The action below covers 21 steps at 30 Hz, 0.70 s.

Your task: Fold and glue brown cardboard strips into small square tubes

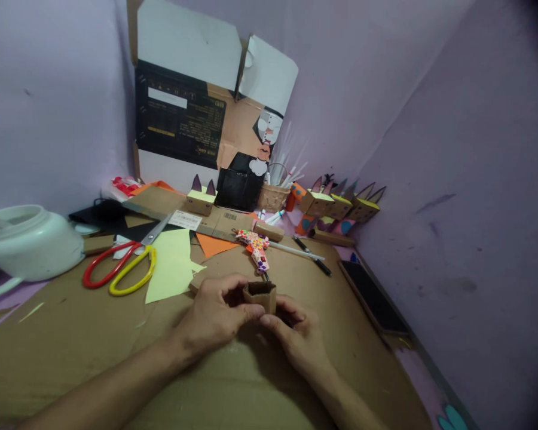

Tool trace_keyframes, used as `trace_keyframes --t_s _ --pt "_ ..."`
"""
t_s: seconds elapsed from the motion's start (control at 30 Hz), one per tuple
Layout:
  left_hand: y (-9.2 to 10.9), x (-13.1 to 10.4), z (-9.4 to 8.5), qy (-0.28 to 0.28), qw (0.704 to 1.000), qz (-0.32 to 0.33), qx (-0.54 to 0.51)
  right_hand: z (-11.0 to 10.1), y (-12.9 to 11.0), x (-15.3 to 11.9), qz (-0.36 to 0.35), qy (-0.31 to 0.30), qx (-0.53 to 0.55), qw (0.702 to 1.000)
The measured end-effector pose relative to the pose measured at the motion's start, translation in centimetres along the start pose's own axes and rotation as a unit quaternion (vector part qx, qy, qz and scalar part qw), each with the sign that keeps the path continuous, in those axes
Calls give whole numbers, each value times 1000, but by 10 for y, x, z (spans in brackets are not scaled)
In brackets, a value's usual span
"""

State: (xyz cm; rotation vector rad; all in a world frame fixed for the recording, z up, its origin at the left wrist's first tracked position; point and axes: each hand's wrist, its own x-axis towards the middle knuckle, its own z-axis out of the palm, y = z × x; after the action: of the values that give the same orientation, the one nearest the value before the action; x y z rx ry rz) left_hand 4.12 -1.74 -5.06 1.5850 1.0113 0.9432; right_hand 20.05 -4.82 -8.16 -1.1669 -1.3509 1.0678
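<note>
Between my two hands is a small brown cardboard box [265, 298], its open top tilted toward me. My left hand [219, 310] grips its left side, with the thumb across the front. From the right, my right hand [298, 331] holds the lower part, thumb near the other thumb; some of its fingers are hidden behind the box. Just beyond the box lies a glue gun [255, 248] covered in flowery paper, with a clear glue stick [296, 249] at its back. To the left are scissors [130, 263] with one red and one yellow handle, beside pale yellow paper [168, 263].
A white pot [31, 245] stands at the left. Cardboard animal heads with ears [363, 209] line the back right, near a basket of pens [271, 197]. A phone [374, 295] lies along the right wall. A large unfolded carton [179, 113] leans at the back.
</note>
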Motion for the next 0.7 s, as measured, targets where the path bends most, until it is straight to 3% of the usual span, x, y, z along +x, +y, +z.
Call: trace_keyframes --t_s 0.27,0.43,0.7 --pt "-1 -6 2 22 987 129 89 -2 4 -2 12 45 3 999" --pt "1 -7 2 25 977 177 118 0 1 -1 23 53 13 998" --pt "6 -10 4 10 963 214 161 0 0 -5 -68 82 -95 990"
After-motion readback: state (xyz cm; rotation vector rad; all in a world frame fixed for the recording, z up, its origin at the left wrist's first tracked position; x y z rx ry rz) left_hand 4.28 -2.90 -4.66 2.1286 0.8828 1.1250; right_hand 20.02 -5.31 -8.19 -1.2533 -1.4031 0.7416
